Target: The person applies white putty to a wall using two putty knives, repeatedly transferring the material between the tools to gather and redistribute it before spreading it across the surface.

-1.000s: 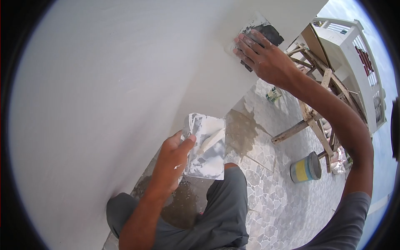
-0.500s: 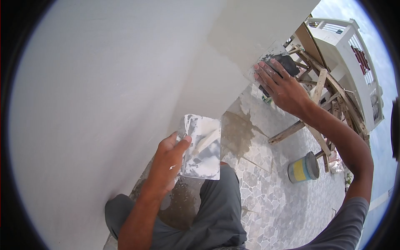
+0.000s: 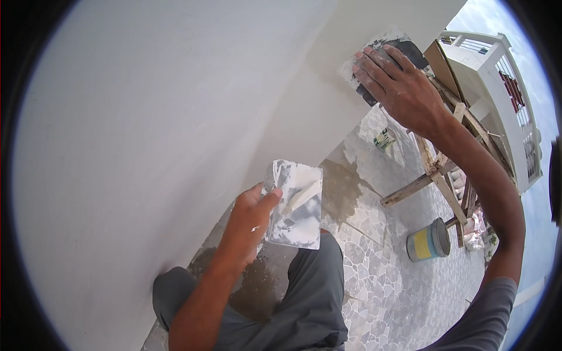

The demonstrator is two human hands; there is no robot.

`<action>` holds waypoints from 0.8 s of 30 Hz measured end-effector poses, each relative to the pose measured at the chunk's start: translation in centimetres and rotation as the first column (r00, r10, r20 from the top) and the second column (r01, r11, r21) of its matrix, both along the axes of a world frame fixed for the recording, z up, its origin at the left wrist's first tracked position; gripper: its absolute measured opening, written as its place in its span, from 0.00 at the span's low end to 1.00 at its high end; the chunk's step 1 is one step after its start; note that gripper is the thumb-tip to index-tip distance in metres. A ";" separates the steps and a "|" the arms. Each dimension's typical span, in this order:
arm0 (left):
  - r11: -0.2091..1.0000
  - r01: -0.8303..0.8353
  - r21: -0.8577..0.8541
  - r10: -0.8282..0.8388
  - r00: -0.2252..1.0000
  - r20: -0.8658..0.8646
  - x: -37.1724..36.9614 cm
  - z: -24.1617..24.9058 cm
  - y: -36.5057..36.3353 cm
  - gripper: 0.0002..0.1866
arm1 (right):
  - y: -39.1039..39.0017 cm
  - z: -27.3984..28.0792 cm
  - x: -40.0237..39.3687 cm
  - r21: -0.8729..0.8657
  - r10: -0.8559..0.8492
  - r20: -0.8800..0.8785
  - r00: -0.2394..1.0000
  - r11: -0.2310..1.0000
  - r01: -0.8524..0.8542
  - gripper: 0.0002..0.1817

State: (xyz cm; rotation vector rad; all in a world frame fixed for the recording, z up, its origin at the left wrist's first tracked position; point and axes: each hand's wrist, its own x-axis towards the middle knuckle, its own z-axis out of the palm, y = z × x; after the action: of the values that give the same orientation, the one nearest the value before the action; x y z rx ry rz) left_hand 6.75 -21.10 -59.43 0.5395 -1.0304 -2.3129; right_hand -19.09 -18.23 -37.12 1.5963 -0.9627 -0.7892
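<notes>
My left hand (image 3: 249, 222) grips a flat rectangular putty blade (image 3: 305, 227) by its near edge, thumb on top. White putty smears its face, with a thicker ridge of putty (image 3: 303, 196) across it. Farther up, my right hand (image 3: 407, 96) holds a second, dark-backed putty knife (image 3: 415, 54) against the pale wall (image 3: 146, 128), fingers laid along its back. White residue coats that blade's far edge. Its grip under my palm is hidden. Around the blade, the wall surface looks slightly darker than the white area to the left.
A grey bucket with a yellow patch (image 3: 422, 244) stands on the stone-patterned floor (image 3: 374, 281). Beyond it is a wooden trestle (image 3: 410, 188). A small printed container (image 3: 384, 139) sits near the wall's base. Damp patches (image 3: 339, 190) mark the floor. A white balconied building (image 3: 486, 70) rises behind.
My right hand and its putty knife have moved upward along the wall, uncovering the small container below. My left hand with its blade appears slightly farther right, as the view shifted a little.
</notes>
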 end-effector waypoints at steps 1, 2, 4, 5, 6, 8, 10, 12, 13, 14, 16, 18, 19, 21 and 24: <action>1.000 -0.004 0.008 0.004 1.000 0.003 -0.1 -0.1 0.0 0.21 | 0.4 0.1 -0.5 0.010 -0.009 -0.007 1.000 1.000 0.009 0.25; 1.000 -0.007 0.016 0.006 1.000 0.006 -0.2 -0.2 0.0 0.21 | 0.9 0.1 -1.1 0.019 -0.019 -0.015 1.000 1.000 0.020 0.24; 1.000 -0.007 0.022 0.007 1.000 -0.023 0.0 0.4 0.2 0.20 | 1.8 -0.4 -2.9 0.076 0.009 0.039 0.999 0.997 -0.012 0.25; 1.000 -0.009 0.024 0.010 0.999 -0.036 0.1 0.6 0.3 0.20 | 2.1 -0.8 -3.9 0.102 0.025 0.068 0.997 0.994 -0.031 0.25; 1.000 -0.009 0.027 0.010 0.999 -0.044 0.0 0.6 0.3 0.20 | 2.2 -1.2 -5.1 0.100 0.031 0.064 0.997 0.994 -0.037 0.25; 0.999 -0.006 0.032 0.008 0.999 -0.053 0.0 0.5 0.2 0.19 | 2.1 -1.9 -7.4 0.096 0.042 0.062 0.997 0.994 -0.048 0.27; 0.999 -0.019 0.035 0.019 1.000 -0.016 0.0 0.9 0.1 0.19 | 2.0 -2.2 -7.9 0.073 0.062 0.111 0.992 0.995 -0.071 0.27; 0.999 -0.014 0.048 0.014 1.000 -0.007 0.0 0.8 0.2 0.19 | 2.8 -2.6 -8.3 0.068 0.060 0.138 0.989 0.995 -0.070 0.28; 0.999 -0.006 0.053 0.007 1.000 -0.018 0.0 0.7 0.2 0.19 | 3.4 -2.7 -8.5 0.068 0.052 0.142 0.989 0.996 -0.062 0.28; 0.998 0.001 0.055 0.000 1.000 -0.030 0.0 0.7 0.1 0.19 | 4.0 -2.8 -8.5 0.065 0.045 0.143 0.989 0.996 -0.054 0.28; 0.999 0.008 0.054 -0.005 0.998 -0.058 0.1 0.8 0.1 0.19 | 5.4 -2.8 -7.7 0.077 0.001 0.163 0.987 0.997 -0.014 0.28; 0.999 0.010 0.050 -0.006 0.998 -0.069 0.2 0.7 0.2 0.20 | 6.9 -3.4 -6.3 0.069 -0.016 0.192 0.981 0.998 0.003 0.27; 0.999 0.007 0.044 -0.004 0.998 -0.067 0.1 0.5 0.2 0.20 | 7.4 -3.7 -4.8 0.054 -0.010 0.212 0.977 0.999 -0.002 0.27; 1.000 -0.007 0.028 0.009 0.998 -0.057 0.0 0.4 0.2 0.20 | 7.3 -3.4 -1.7 -0.009 -0.044 0.198 0.979 0.999 0.046 0.26; 1.000 -0.010 0.006 0.011 0.999 -0.040 -0.1 0.4 0.3 0.21 | 4.4 -1.8 -0.2 -0.206 -0.087 0.098 0.991 0.973 0.106 0.25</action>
State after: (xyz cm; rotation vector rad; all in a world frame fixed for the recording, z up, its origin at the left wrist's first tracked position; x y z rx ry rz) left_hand 6.69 -20.81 -58.98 0.4979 -0.9996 -2.3091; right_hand -19.32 -13.86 -38.95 1.4183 -1.1559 -0.6631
